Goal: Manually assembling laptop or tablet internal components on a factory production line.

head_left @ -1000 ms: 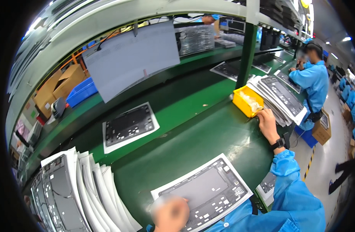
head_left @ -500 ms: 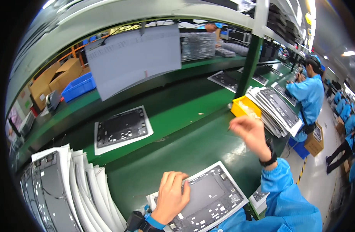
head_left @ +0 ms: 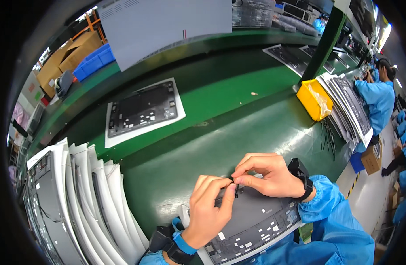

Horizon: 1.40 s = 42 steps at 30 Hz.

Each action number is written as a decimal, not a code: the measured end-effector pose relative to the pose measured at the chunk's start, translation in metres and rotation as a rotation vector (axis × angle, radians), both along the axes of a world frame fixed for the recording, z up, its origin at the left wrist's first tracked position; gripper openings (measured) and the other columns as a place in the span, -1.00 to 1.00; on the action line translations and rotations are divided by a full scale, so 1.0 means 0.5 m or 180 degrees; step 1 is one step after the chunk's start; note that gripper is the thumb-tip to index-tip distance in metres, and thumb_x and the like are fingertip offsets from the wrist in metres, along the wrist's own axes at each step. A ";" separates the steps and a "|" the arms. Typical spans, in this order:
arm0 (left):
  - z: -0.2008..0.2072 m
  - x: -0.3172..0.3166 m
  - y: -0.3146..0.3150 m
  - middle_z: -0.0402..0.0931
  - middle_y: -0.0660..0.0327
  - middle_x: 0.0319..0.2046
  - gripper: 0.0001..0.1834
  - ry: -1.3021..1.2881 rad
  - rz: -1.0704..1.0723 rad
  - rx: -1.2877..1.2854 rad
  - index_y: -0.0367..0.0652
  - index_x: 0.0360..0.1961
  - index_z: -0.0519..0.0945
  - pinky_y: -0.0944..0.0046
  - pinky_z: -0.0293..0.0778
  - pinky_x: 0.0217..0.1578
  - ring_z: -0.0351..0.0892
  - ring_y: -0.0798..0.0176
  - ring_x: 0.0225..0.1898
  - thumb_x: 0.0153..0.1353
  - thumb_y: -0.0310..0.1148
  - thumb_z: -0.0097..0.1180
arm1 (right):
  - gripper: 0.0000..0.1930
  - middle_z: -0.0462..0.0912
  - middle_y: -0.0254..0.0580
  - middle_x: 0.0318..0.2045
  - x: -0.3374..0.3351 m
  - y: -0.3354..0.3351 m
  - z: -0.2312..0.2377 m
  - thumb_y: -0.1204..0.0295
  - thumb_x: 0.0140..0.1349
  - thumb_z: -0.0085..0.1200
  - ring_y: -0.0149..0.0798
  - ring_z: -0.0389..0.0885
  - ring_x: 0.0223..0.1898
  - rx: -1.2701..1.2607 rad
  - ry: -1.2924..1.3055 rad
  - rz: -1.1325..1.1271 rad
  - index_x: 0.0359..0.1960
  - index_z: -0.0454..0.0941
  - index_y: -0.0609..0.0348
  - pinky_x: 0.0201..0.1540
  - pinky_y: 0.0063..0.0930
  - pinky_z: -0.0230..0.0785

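Observation:
A dark tablet-like panel (head_left: 256, 216) with small white patches lies on a white sheet in front of me, partly under my hands. Above its far edge, my left hand (head_left: 209, 212) and my right hand (head_left: 273, 176) meet, fingertips pinched together. Between them is a small black piece (head_left: 236, 191), perhaps the end of a thin cable; the fingers hide most of it. A thin dark wire (head_left: 168, 204) shows on the bench beside my left hand; whether it joins that piece I cannot tell.
Left stands a stack of panels (head_left: 48, 198) interleaved with white sheets. Another panel (head_left: 143, 108) rests on the raised green ledge. To the right are a yellow bin (head_left: 315, 100), loose black cables (head_left: 327, 140), a second stack (head_left: 348, 106), a green post (head_left: 323, 51) and a person in blue (head_left: 375, 101).
My right hand has come down and left from beside the yellow bin to meet my left hand, which now pinches too. The view has tilted downward.

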<state>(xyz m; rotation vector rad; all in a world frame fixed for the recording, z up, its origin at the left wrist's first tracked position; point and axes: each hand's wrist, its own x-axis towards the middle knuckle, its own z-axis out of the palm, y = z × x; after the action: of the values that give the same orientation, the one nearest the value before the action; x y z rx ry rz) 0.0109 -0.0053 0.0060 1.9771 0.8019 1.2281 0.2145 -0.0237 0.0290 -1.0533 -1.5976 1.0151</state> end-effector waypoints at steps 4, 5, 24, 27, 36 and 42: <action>0.017 0.004 -0.006 0.63 0.15 -0.38 -0.94 -0.0044 -0.0087 -0.0205 -0.31 -0.31 0.63 0.27 0.45 -0.31 0.53 0.21 -0.34 0.22 -0.62 0.28 | -0.80 0.71 -0.13 -0.28 0.017 -0.006 0.007 0.62 0.18 0.37 -0.19 0.71 -0.27 0.1031 -0.0736 0.0113 -0.16 0.71 0.31 -0.26 -0.39 0.56; 0.022 0.006 -0.007 0.63 0.15 -0.39 -0.94 -0.0118 -0.0148 -0.0340 -0.31 -0.31 0.64 0.27 0.45 -0.31 0.52 0.23 -0.34 0.21 -0.63 0.28 | -0.77 0.70 -0.14 -0.29 0.020 -0.008 0.010 0.63 0.13 0.40 -0.16 0.69 -0.30 0.1274 -0.0832 0.0142 -0.15 0.72 0.30 -0.29 -0.38 0.55; -0.031 0.006 0.029 0.55 0.21 -0.25 -0.80 0.1198 -0.0360 0.0810 -0.24 -0.31 0.65 0.14 0.44 -0.19 0.52 0.09 -0.16 -0.01 -0.59 0.35 | -0.86 0.47 -0.17 -0.55 0.064 -0.016 -0.061 0.56 0.00 0.31 -0.08 0.51 -0.52 0.1313 -0.1560 0.0537 -0.51 0.54 0.24 -0.51 -0.21 0.36; -0.027 0.009 0.021 0.57 0.19 -0.30 -0.76 0.1064 -0.0291 0.0735 -0.22 -0.33 0.69 0.10 0.48 -0.18 0.54 0.05 -0.21 -0.07 -0.68 0.33 | -0.85 0.45 -0.18 -0.56 0.069 -0.012 -0.066 0.56 0.00 0.31 -0.09 0.51 -0.53 0.1296 -0.1587 0.0529 -0.52 0.53 0.24 -0.52 -0.22 0.35; -0.038 -0.001 0.016 0.53 0.20 -0.32 -0.68 0.1152 -0.0502 0.1185 -0.25 -0.35 0.68 0.14 0.38 -0.28 0.51 0.08 -0.26 -0.24 -0.70 0.28 | -0.82 0.44 -0.18 -0.56 0.069 -0.006 -0.074 0.59 0.00 0.31 -0.11 0.49 -0.53 0.1352 -0.1550 0.0555 -0.54 0.50 0.27 -0.54 -0.22 0.33; -0.035 -0.005 0.014 0.54 0.20 -0.31 -0.71 0.1365 -0.0225 0.1150 -0.28 -0.38 0.65 0.13 0.34 -0.28 0.46 0.09 -0.24 -0.25 -0.68 0.28 | -0.82 0.45 -0.17 -0.56 0.061 -0.005 -0.072 0.60 0.01 0.31 -0.10 0.49 -0.53 0.1299 -0.1548 0.0577 -0.55 0.49 0.26 -0.55 -0.23 0.31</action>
<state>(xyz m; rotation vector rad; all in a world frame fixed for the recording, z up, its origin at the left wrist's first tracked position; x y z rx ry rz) 0.0082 0.0016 -0.0117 2.5958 0.7390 0.9685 0.2449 -0.0262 -0.0069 -0.9209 -2.2142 0.5218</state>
